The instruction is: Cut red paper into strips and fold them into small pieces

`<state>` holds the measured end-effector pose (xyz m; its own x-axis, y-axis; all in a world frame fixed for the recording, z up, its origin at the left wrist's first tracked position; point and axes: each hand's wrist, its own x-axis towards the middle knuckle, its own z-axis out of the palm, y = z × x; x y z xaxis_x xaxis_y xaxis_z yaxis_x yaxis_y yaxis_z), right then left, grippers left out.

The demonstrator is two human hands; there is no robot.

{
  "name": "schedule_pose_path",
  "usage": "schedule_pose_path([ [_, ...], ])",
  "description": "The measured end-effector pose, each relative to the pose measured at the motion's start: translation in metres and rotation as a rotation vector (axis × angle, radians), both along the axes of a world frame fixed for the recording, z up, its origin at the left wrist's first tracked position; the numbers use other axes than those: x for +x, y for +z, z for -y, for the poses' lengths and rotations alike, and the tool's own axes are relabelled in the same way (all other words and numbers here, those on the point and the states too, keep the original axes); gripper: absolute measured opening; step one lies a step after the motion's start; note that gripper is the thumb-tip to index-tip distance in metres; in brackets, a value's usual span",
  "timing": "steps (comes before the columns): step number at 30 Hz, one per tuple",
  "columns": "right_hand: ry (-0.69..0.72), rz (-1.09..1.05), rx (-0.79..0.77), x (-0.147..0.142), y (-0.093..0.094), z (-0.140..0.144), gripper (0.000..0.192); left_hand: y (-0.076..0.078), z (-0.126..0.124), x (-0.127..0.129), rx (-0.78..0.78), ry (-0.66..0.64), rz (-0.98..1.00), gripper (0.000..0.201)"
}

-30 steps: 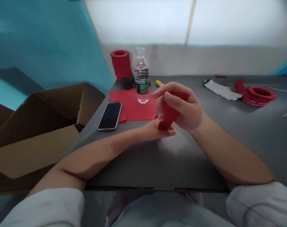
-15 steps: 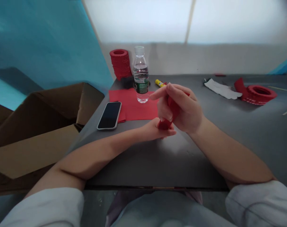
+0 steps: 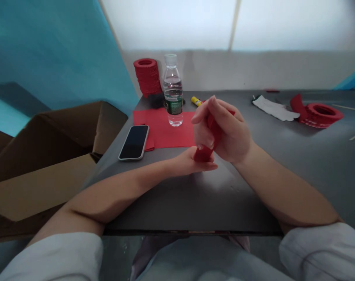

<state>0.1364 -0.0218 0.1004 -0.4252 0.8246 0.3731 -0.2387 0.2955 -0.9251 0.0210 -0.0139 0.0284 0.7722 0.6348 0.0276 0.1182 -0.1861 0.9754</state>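
Both hands meet above the grey table (image 3: pixel 177 203), in front of my body. A narrow red strip (image 3: pixel 204 153), which looks like folded paper, runs between them at a slant. My left hand (image 3: pixel 191 160) is closed round its lower end, thumb lying along the near side. Higher up, my right hand (image 3: pixel 224 128) wraps its fingers round the upper part, and most of the strip is hidden in that palm. Just beyond the hands lies a flat red paper sheet (image 3: pixel 174 136). The strip's far end cannot be made out.
On the paper stands a water bottle (image 3: pixel 173 93); a phone (image 3: pixel 134 143) lies left of it. Behind are a red stacked roll (image 3: pixel 148 78) and a yellow tube (image 3: pixel 196 101). A white glove (image 3: pixel 275 108) and red ring (image 3: pixel 323 114) lie right. A cardboard box (image 3: pixel 48 171) stands left.
The index finger of my right hand has curled in from pointing left, closing toward the thumb. My left hand stays on the strip's lower end. The view has shifted very slightly.
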Motion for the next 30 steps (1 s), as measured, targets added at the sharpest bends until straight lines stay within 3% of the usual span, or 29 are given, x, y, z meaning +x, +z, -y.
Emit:
schedule_pose_path([
  [10,0.031,-0.043,-0.021,-0.001,-0.002,-0.001,0.032,-0.001,0.0,-0.001,0.003,0.042,-0.032,0.03],
  [17,0.115,-0.167,-0.024,-0.004,-0.005,-0.003,0.038,-0.002,0.002,0.001,0.0,0.094,-0.058,0.031],
  [23,0.162,-0.123,-0.046,-0.003,-0.008,0.001,0.036,-0.002,0.004,0.002,-0.028,0.167,-0.024,0.031],
  [27,0.035,-0.071,-0.071,-0.002,-0.011,-0.009,0.042,-0.005,0.006,0.003,-0.169,0.101,0.053,0.031],
  [30,-0.123,-0.094,-0.102,-0.002,-0.015,-0.022,0.047,-0.003,0.011,0.005,-0.35,0.083,0.227,0.029],
])
